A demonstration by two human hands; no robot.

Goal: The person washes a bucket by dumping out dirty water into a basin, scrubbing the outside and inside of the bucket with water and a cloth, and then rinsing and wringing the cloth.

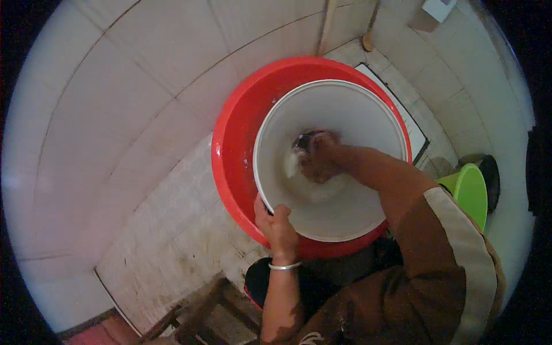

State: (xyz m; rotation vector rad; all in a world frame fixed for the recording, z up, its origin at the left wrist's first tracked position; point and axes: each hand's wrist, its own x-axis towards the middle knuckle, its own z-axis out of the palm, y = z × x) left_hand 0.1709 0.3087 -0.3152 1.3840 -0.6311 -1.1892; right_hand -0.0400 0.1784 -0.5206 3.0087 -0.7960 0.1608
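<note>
A large, round, pale grey basin (333,221) with a white rim rests tilted inside a wider red tub (233,144). My left hand (277,227) is closed on the basin's near-left rim, thumb over the edge and fingers outside. A silver bangle circles that wrist. Deep in the basin, my right hand (322,158) is closed and pressed to the bottom. A dark, shiny bit with something whitish shows beside its fingers, too blurred to name. The fingertips of the right hand are mostly hidden.
Right of my sleeve stands a bright green bucket (471,192), with a dark round object behind it. A low wooden stool (210,319) sits at the lower left. Tiled walls (190,52) border the stained tile floor (167,253). Beyond the tub lies a dark-edged white panel (411,126).
</note>
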